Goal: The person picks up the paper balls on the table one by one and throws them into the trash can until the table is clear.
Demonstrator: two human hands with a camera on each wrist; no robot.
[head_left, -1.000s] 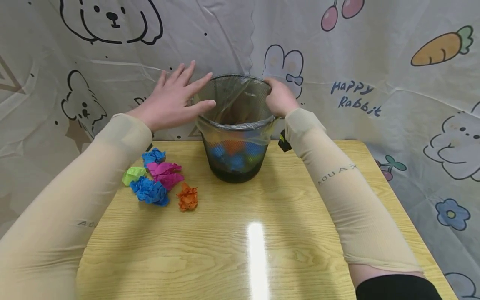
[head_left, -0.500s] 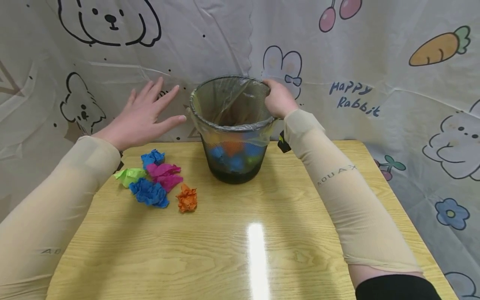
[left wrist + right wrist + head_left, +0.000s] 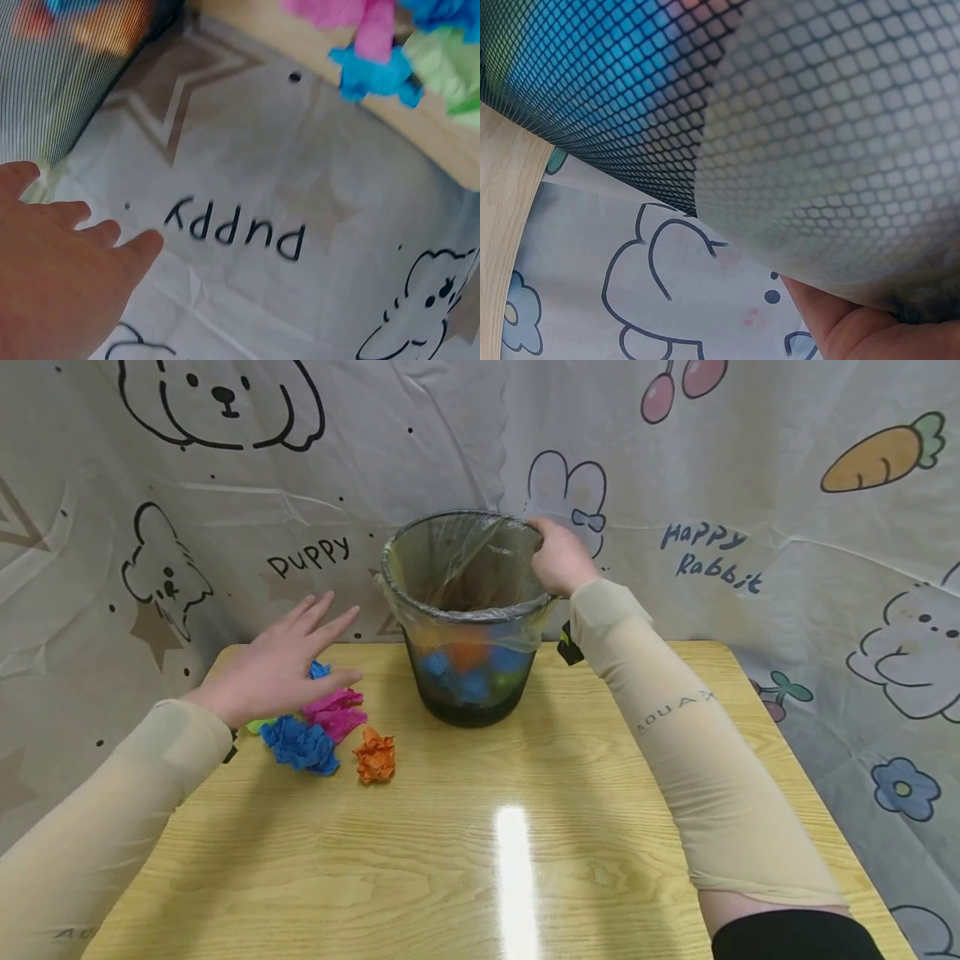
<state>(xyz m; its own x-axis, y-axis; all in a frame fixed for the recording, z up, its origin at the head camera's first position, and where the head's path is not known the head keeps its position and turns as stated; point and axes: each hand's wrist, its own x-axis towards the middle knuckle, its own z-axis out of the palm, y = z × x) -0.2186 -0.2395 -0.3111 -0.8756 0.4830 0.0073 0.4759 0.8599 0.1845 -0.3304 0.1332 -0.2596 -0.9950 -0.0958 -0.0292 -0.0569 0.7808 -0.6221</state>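
A black mesh wastebasket [image 3: 470, 706] with a clear plastic liner folded over its rim stands upright at the back of the table; coloured crumpled paper shows through its mesh. My right hand [image 3: 561, 557] grips the basket's rim on the right side. To the left of the basket, my left hand [image 3: 272, 662] is spread over a group of crumpled paper balls and holds nothing. Below it lie a blue ball [image 3: 300, 745], a magenta ball [image 3: 337, 714] and an orange ball [image 3: 375, 756]. Another blue ball [image 3: 319, 670] and a green ball [image 3: 258, 725] are partly hidden by this hand.
The wooden table [image 3: 420, 868] reflects a bright strip of light near its front. Directly behind the basket hangs a printed cloth [image 3: 450, 435] with cartoon animals, which also runs down the right side.
My left hand has left the basket's left rim and moved left and down over the paper balls. The right hand keeps its grip on the rim.
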